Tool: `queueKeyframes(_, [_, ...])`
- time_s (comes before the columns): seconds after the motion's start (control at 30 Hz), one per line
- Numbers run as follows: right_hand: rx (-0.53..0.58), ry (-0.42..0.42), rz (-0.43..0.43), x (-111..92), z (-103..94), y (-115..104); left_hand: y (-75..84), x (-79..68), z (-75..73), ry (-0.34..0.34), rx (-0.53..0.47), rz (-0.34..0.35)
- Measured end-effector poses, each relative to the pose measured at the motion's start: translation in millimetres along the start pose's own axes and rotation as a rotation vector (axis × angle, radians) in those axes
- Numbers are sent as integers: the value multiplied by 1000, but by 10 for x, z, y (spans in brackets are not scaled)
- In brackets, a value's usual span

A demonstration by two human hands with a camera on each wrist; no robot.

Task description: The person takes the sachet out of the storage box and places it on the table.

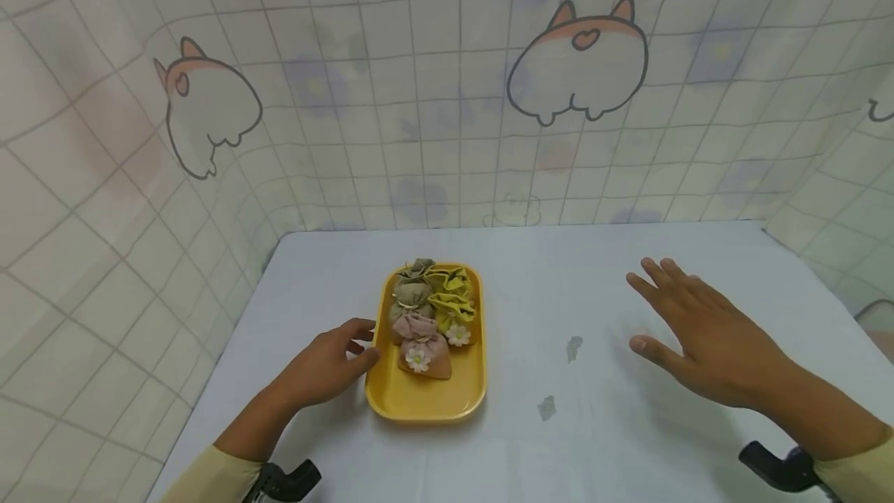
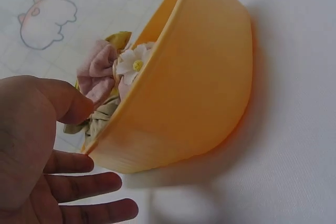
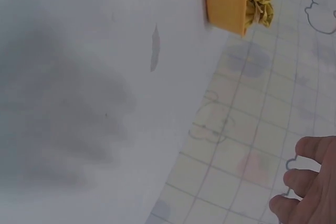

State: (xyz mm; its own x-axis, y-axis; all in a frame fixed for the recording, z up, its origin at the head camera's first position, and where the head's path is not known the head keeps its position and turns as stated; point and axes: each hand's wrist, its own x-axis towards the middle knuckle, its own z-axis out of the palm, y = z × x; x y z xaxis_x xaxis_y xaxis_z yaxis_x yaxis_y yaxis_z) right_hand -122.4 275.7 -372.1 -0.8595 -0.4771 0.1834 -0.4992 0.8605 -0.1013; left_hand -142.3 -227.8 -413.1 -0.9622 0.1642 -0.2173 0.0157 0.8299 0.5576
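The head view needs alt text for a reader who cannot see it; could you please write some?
A yellow tray of small cloth pouches stands on a white table, a left hand at its left rim. A right hand hovers, open, over the table's right side.

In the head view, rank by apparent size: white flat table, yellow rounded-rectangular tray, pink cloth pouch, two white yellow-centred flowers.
1. White table
2. Yellow tray
3. Pink pouch
4. Nearer flower and farther flower: too alike to rank
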Motion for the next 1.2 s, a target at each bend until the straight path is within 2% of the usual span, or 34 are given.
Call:
queueKeyframes(0.23, [31, -32, 23, 85, -13, -114, -52, 36, 50, -32, -119, -11])
queueKeyframes(0.47, [58, -65, 32, 148, 11, -167, -120, 74, 96, -43, -177, -16])
queueKeyframes(0.83, [86, -70, 48, 238, 20, -314, -184, 75, 52, -103, -281, -15])
queueKeyframes(1.2, [140, -75, 62, 364, 65, -444, -218, 71, 41, -143, -372, -72])
